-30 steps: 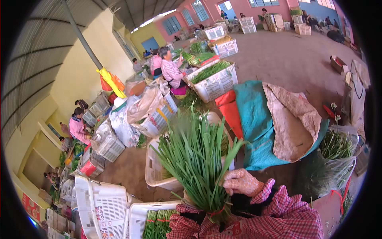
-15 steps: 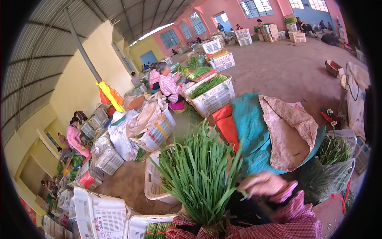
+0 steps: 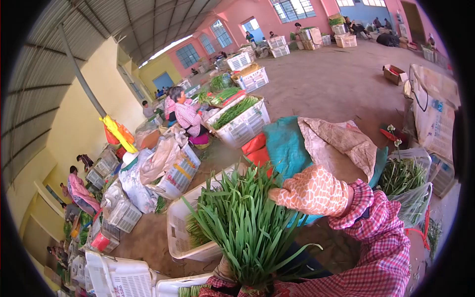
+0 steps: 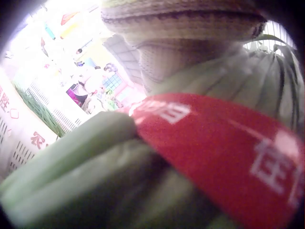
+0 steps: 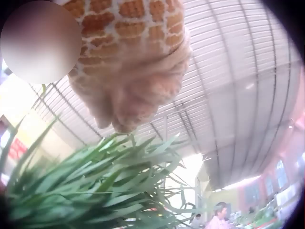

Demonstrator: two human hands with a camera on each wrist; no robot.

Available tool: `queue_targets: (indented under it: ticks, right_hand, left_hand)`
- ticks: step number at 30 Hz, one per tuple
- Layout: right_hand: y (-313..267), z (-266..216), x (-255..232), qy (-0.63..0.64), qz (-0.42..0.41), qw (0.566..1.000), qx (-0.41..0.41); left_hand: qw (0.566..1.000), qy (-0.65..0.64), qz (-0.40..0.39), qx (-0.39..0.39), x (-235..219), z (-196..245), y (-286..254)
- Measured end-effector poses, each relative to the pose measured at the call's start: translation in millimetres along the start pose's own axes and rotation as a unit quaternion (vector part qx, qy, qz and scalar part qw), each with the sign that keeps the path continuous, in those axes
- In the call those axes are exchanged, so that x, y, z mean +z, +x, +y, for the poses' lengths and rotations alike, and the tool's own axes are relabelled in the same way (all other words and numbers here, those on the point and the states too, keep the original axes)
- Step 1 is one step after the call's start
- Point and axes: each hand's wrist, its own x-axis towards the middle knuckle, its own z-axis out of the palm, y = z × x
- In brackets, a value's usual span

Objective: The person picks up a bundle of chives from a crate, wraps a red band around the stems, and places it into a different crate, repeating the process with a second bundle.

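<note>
A bunch of greens (image 3: 247, 222) with long flat leaves, like garlic chives, stands upright before me. My left hand (image 4: 176, 52), in a knitted glove, grips its stems; most of this hand is hidden behind the leaves in the head view. A red band (image 4: 214, 143) with white lettering circles the stems in the left wrist view. Above the right side of the leaves is my right hand (image 3: 312, 192), in an orange-and-white patterned glove. Its fingers (image 5: 128, 112) are curled together, pinching a leaf at the tips of the bunch.
A white crate (image 3: 180, 232) with greens stands behind the bunch. Another crate (image 3: 166, 287) at the bottom holds bundles. Teal sheeting (image 3: 282, 143) and a brown sack (image 3: 341, 143) lie beyond my right hand. A plastic bag of stalks (image 3: 408, 178) is at right. Other people (image 3: 188, 116) sit farther off.
My right hand has moved from the lower right side of the bunch, out to the right, then up to the leaf tips. The head view has turned rightward. My left hand still holds the bunch.
</note>
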Motion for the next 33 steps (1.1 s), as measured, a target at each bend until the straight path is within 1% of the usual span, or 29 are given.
queue_targets:
  ticks: [1,2,3,4,5,6,7,8,9,11,12,13,14,15,16,17,18,19,21,22,23,25,26,27,28,29,30,31,33]
  right_hand:
    - [-3,4,2,-0.001,-0.002,1.0,0.003]
    - [-8,9,2,0.11,0.018,0.994,-0.005]
    - [-13,13,4,0.221,0.039,0.974,-0.012]
    - [-21,16,12,0.328,0.108,0.938,-0.024]
    - [-31,16,7,0.328,0.106,0.939,-0.021]
    - [-42,15,-4,0.531,0.086,0.84,0.072]
    - [-52,16,-11,0.701,0.063,0.692,0.16]
    - [-64,17,-9,0.763,0.117,0.619,0.149]
    - [-65,24,-16,0.812,0.116,0.566,0.086]
    - [-65,29,-29,0.73,0.064,0.673,0.098]
    - [-59,28,-29,0.63,0.047,0.765,0.126]
    - [-50,25,-28,0.517,0.028,0.842,0.151]
    - [-46,26,-12,0.406,0.09,0.904,0.098]
    - [-43,26,-7,0.405,0.09,0.904,0.1]
    - [-40,26,-3,0.316,0.075,0.942,0.078]
    - [-38,26,0,0.225,0.06,0.971,0.055]
    - [-36,24,5,0.19,0.071,0.978,0.054]
    - [-34,22,4,0.189,0.071,0.978,0.055]
    - [-30,19,-1,0.127,0.003,0.991,0.047]
    - [-30,20,3,0.083,0.001,0.996,0.023]
    - [-31,21,8,0.082,0.001,0.996,0.025]
    - [-32,21,15,0.121,0.038,0.992,0.017]
    - [-32,22,11,0.189,0.0,0.982,0.023]
    - [-34,22,12,0.188,0.0,0.982,0.025]
    - [-38,21,15,0.371,0.1,0.922,0.054]
    - [-42,21,16,0.536,0.194,0.818,0.081]
    - [-54,21,-6,0.635,0.153,0.729,0.203]
    - [-65,23,-2,0.686,0.202,0.656,0.24]
    - [-81,29,-19,0.766,0.193,0.578,0.203]
  left_hand:
    - [1.0,-0.002,0.002,-0.003,0,0,2]
    - [1.0,-0.004,0.005,-0.007,-1,-1,1]
    - [1.0,-0.005,0.008,-0.011,-1,-2,3]
    - [1.0,-0.007,0.011,-0.014,-2,-5,1]
    - [1.0,-0.01,0.014,-0.017,-4,-6,-1]
    - [1.0,-0.012,0.018,-0.02,-7,-9,-7]
    - [0.999,-0.014,0.021,-0.023,-4,-8,-3]
    - [0.999,-0.016,0.024,-0.026,-2,-6,6]
    - [0.999,-0.019,0.028,-0.029,-4,-10,-3]
    - [0.998,-0.023,0.034,-0.04,-7,-11,1]
    - [0.998,-0.025,0.037,-0.046,-6,-10,3]
    - [0.998,-0.026,0.04,-0.052,-10,-14,-3]
    - [0.997,-0.026,0.043,-0.056,-12,-17,-7]
    - [0.997,-0.026,0.046,-0.058,-10,-18,-12]
    - [0.997,-0.027,0.049,-0.06,-9,-19,-10]
    - [0.996,-0.027,0.052,-0.061,-11,-19,-3]
    - [0.996,-0.027,0.055,-0.062,-14,-22,-10]
    - [0.996,-0.027,0.059,-0.064,-15,-25,-12]
    - [0.995,-0.026,0.066,-0.069,-20,-32,-27]
    - [0.995,-0.026,0.069,-0.071,-22,-30,-25]
    - [0.994,-0.026,0.071,-0.073,-23,-31,-25]
    - [0.994,-0.025,0.077,-0.076,-21,-30,-28]
    - [0.993,-0.024,0.08,-0.078,-23,-29,-22]
    - [0.993,-0.023,0.082,-0.08,-20,-29,-15]
    - [0.993,-0.022,0.083,-0.081,-25,-29,-23]
    - [0.993,-0.022,0.085,-0.083,-25,-32,-24]
    - [0.992,-0.022,0.086,-0.085,-21,-29,-15]
    - [0.992,-0.022,0.087,-0.087,-23,-33,-18]
    - [0.992,-0.021,0.088,-0.09,-29,-35,-31]
